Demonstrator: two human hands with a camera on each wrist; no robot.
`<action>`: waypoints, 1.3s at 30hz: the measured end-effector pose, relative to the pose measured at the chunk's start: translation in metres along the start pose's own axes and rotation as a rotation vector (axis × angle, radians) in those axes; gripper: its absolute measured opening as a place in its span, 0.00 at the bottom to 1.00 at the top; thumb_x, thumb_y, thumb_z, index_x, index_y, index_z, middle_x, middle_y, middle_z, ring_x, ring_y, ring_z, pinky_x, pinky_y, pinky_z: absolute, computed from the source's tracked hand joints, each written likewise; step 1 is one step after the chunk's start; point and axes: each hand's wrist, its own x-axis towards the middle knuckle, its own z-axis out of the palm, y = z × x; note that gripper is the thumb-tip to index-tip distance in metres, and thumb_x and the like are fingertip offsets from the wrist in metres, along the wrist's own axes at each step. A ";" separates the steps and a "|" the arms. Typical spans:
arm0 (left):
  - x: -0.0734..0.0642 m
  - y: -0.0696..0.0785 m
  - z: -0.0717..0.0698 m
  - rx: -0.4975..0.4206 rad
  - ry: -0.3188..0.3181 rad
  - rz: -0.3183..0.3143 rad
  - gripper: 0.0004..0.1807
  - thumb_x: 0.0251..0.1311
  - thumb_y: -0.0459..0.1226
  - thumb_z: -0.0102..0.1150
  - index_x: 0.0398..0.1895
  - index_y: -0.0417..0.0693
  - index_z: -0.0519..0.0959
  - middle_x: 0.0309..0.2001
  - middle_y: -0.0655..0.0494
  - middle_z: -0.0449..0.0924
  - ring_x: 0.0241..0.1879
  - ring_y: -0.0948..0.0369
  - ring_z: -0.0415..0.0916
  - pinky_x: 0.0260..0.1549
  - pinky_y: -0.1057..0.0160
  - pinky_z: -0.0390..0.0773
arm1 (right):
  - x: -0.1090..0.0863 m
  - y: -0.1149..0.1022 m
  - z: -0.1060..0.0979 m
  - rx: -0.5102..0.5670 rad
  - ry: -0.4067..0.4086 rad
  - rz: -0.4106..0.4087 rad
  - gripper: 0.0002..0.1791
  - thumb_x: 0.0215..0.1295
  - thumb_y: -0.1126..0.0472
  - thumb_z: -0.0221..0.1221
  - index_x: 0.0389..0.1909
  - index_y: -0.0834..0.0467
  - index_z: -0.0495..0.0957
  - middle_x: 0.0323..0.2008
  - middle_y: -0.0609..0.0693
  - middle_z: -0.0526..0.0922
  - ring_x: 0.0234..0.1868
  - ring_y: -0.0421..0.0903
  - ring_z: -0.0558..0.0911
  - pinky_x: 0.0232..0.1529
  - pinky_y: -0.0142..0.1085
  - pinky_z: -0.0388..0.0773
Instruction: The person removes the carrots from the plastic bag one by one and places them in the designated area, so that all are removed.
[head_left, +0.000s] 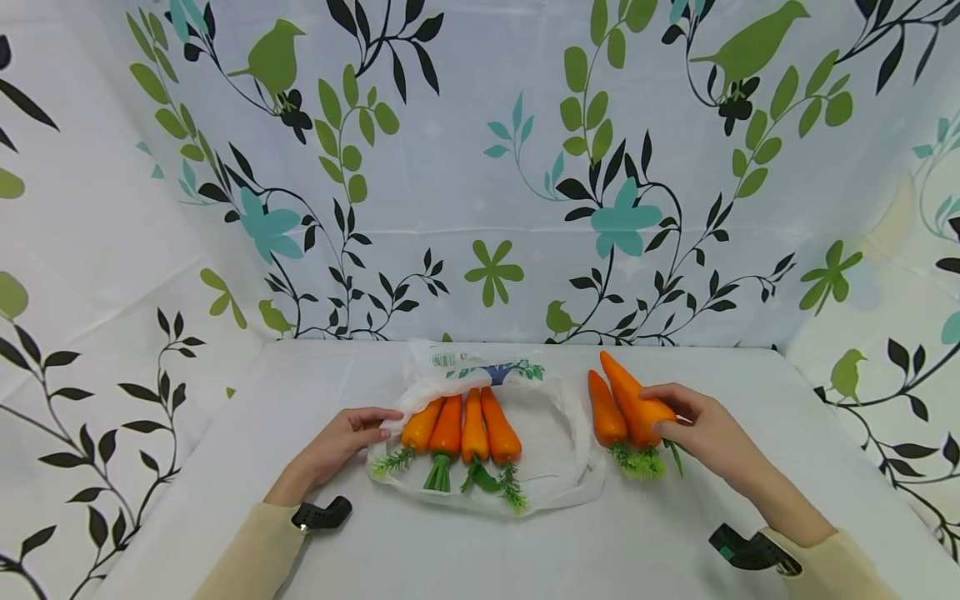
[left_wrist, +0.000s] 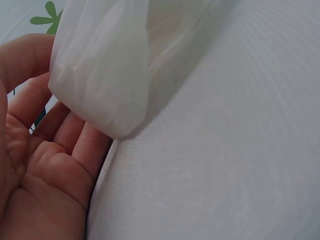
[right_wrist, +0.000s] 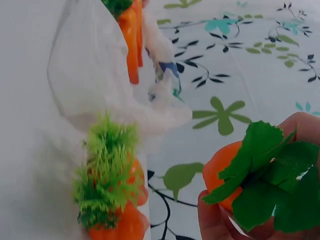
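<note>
My left hand [head_left: 347,440] pinches the left edge of a white plastic bag [head_left: 558,479], whose film hangs over the fingers [left_wrist: 82,142] in the left wrist view. Several artificial carrots [head_left: 446,427] lie side by side in the bag's mouth, green tops toward me. To the right of the bag, my right hand [head_left: 701,421] grips an artificial carrot [head_left: 628,390] with its tip pointing away. Broad green fabric leaves [right_wrist: 267,175] top it in the right wrist view. Below it are more carrots with feathery tops [right_wrist: 107,175], partly hidden behind the held one in the head view.
The white table [head_left: 480,558] ends at the back against a hanging curtain [head_left: 450,183] printed with birds and leaves. Printed cloth also hangs at both sides. Dark devices [head_left: 321,514] are strapped to both wrists.
</note>
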 end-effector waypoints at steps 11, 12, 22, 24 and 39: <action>0.000 -0.002 0.000 -0.009 -0.008 0.002 0.19 0.66 0.37 0.61 0.59 0.43 0.80 0.64 0.48 0.74 0.61 0.54 0.67 0.56 0.66 0.70 | 0.002 0.026 -0.013 -0.037 0.030 0.031 0.21 0.70 0.65 0.57 0.62 0.63 0.73 0.62 0.62 0.73 0.57 0.57 0.73 0.47 0.27 0.76; 0.000 -0.002 0.000 -0.011 -0.008 0.002 0.19 0.66 0.37 0.61 0.59 0.43 0.80 0.64 0.48 0.74 0.60 0.54 0.67 0.56 0.66 0.70 | 0.002 0.028 -0.014 -0.043 0.034 0.033 0.20 0.70 0.65 0.57 0.62 0.63 0.74 0.61 0.62 0.74 0.57 0.57 0.73 0.47 0.27 0.76; -0.002 0.002 0.002 -0.011 -0.015 0.014 0.20 0.66 0.37 0.61 0.60 0.40 0.79 0.64 0.44 0.73 0.61 0.52 0.67 0.55 0.67 0.70 | 0.003 0.046 -0.014 -0.081 0.055 0.088 0.21 0.69 0.64 0.57 0.61 0.65 0.73 0.61 0.65 0.74 0.56 0.59 0.74 0.45 0.26 0.76; -0.003 0.002 0.002 -0.011 -0.015 0.012 0.20 0.66 0.37 0.60 0.60 0.40 0.79 0.64 0.44 0.73 0.61 0.51 0.66 0.55 0.66 0.70 | 0.003 0.051 -0.014 -0.092 0.057 0.101 0.21 0.69 0.64 0.57 0.61 0.65 0.74 0.61 0.65 0.74 0.56 0.59 0.74 0.45 0.26 0.76; -0.002 0.004 0.002 -0.009 -0.007 0.011 0.20 0.66 0.37 0.61 0.59 0.40 0.79 0.64 0.44 0.73 0.60 0.50 0.66 0.54 0.66 0.71 | 0.005 0.075 -0.009 -0.168 0.059 0.158 0.22 0.65 0.62 0.60 0.60 0.61 0.76 0.61 0.64 0.75 0.57 0.59 0.75 0.46 0.33 0.75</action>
